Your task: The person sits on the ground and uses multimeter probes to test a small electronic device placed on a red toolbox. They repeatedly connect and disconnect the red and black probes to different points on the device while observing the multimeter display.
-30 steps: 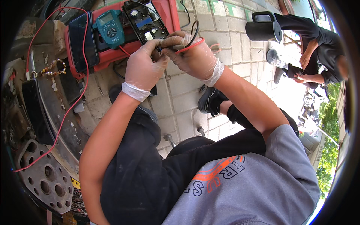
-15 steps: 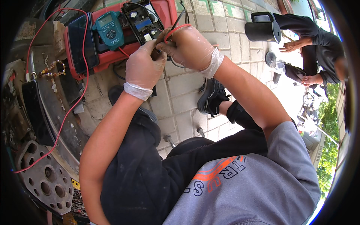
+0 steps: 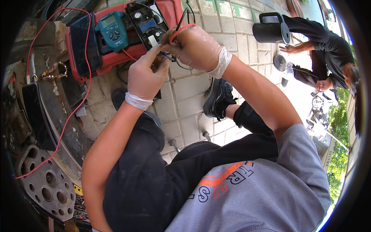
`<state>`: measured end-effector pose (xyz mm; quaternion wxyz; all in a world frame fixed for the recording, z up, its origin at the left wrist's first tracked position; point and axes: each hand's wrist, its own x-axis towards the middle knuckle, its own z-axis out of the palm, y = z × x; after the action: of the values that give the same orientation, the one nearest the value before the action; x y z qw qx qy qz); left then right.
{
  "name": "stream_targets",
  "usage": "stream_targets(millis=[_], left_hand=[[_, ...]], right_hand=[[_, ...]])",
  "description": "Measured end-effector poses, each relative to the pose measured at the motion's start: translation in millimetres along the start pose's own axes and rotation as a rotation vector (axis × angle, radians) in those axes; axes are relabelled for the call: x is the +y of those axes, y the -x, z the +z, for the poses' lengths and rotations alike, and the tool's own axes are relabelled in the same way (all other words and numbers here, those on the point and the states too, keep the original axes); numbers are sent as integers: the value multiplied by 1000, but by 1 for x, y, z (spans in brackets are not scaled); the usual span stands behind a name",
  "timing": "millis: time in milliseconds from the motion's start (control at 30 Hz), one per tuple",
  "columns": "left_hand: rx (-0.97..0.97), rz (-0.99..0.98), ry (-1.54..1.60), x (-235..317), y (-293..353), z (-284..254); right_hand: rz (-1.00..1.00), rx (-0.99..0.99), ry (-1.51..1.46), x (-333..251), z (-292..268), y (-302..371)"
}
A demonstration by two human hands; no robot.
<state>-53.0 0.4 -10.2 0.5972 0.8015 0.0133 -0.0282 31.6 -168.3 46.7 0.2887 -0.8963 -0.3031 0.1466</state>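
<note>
Both my hands wear thin clear gloves and meet fingertip to fingertip at the lower edge of a black device [image 3: 140, 33] with a blue part and exposed components. Thumb and forefinger of my left hand [image 3: 146, 76] pinch at thin dark wires [image 3: 167, 57], mostly hidden between the hands. My right hand [image 3: 198, 49] is closed, a red cable [image 3: 181, 30] looping out of its fingers over the knuckles. What its fingertips grip is partly covered. Left of the device lies a teal multimeter [image 3: 112, 31], a red lead running from it toward my hands.
Device and meter rest on a red case [image 3: 170, 15], beside a dark flat screen [image 3: 85, 44]. At left are a long red wire [image 3: 88, 69], a beaded bracelet [image 3: 54, 72] and a perforated metal plate [image 3: 48, 185]. A seated person [image 3: 328, 48] is at far right, near a black jug [image 3: 270, 29].
My left hand has shifted slightly left and its fingers have parted a little, showing more of the wires. The right hand stays nearly in place. The other person's hands moved slightly.
</note>
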Motion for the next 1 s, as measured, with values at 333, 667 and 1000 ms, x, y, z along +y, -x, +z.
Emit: stream_targets(millis=[333,667,1000], left_hand=[[-105,-112,293,-6,-12,0],[99,248,-355,-10,-6,-6],[71,433,-675,-10,-5,-3]], right_hand=[[-100,88,-48,-1,7,22],[45,26,-59,1,9,12],[76,-60,58,-10,-4,-14]])
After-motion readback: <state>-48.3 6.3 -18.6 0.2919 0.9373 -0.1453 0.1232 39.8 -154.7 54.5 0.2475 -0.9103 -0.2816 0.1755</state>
